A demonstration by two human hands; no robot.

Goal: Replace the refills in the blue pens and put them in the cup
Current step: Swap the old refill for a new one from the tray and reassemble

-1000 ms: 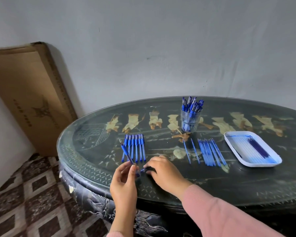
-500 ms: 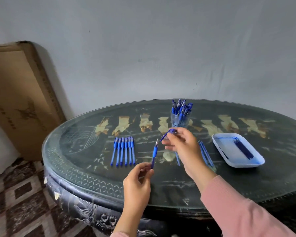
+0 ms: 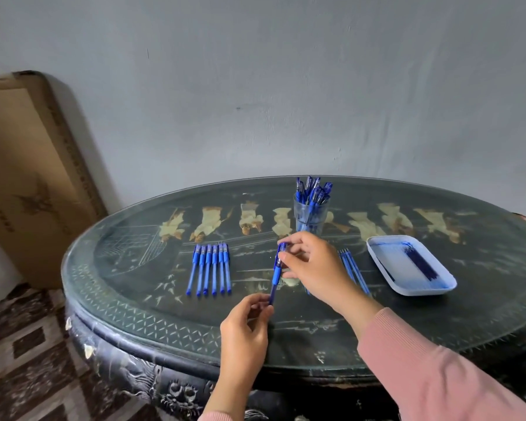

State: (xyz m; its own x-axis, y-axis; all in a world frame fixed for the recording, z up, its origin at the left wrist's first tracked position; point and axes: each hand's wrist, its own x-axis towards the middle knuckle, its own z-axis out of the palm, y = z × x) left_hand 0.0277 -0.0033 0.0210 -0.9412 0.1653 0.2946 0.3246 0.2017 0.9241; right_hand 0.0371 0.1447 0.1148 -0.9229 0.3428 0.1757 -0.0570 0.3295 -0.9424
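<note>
Pinching one pen (image 3: pixel 276 270) between left hand (image 3: pixel 243 326) and right hand (image 3: pixel 313 265) — the cup (image 3: pixel 310 215) holds many, six more pens (image 3: pixel 210 268) wait.

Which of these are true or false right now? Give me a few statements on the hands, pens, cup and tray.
1. The left hand and the right hand hold the same pen. True.
2. The cup is empty. False: it holds many pens.
3. A row of pens lies on the table, left of the held pen. True.
4. The tray sits at the table's left end. False: it is on the right, beyond the right hand.
5. The held pen lies flat on the table. False: it is held up at a slant, with fingers pinching each end.
</note>
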